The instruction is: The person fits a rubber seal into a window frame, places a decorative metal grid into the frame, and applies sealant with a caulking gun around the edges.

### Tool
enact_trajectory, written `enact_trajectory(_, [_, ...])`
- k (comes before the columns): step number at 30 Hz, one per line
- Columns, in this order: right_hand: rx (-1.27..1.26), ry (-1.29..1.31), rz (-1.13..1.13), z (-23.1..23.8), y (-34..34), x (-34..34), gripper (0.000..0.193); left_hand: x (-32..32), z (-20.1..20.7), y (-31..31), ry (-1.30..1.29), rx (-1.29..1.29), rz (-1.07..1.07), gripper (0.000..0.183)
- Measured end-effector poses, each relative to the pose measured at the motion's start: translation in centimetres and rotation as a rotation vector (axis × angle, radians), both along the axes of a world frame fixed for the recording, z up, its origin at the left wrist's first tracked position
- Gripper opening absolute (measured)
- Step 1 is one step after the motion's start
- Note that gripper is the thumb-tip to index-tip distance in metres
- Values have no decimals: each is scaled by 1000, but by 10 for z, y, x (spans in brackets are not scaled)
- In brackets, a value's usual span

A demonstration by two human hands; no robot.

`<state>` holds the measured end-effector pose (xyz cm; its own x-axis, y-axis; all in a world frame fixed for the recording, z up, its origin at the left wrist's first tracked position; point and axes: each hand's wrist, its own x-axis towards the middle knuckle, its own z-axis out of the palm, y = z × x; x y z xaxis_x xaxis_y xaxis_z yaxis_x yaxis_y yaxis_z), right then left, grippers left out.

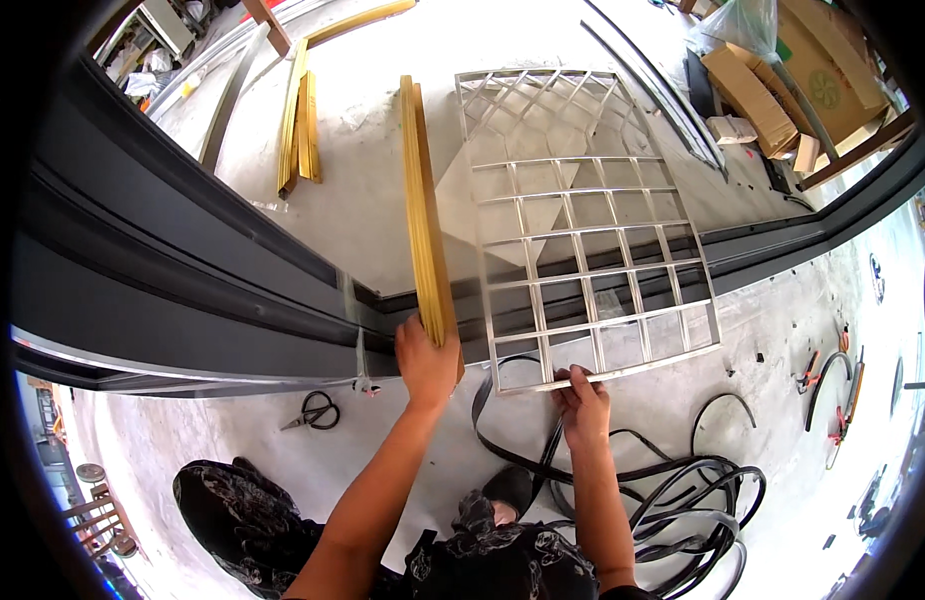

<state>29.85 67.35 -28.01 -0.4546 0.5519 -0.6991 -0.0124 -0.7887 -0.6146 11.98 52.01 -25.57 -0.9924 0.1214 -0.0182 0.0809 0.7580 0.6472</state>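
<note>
My left hand [429, 362] is closed around the near end of a long gold-coloured metal profile [423, 210], which points away from me across a dark grey frame. To its right, my right hand [584, 405] pinches the near edge of a silver metal grille [583, 270]. Square openings fill the grille's near part, and slanted bars cross its far end. It lies over the near rail of the dark frame [763, 255]. The undersides of both held pieces are hidden.
Black rubber strips [698, 500] lie coiled at my lower right. Black-handled scissors [313, 412] rest on the floor at left. More gold profiles [301, 130] lie beyond the frame. Cardboard boxes [758, 95] stand at far right, and red-handled pliers [809, 372] lie on the right.
</note>
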Motion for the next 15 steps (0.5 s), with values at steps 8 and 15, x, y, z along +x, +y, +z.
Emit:
enact_trajectory(8, [-20,17,-129,-1,10,-1,24,23,41,10,347,-68,-175,39])
enact_trajectory(15, [54,13,-294,-2,40,5,23,65,10,8,-76,185,-313,29])
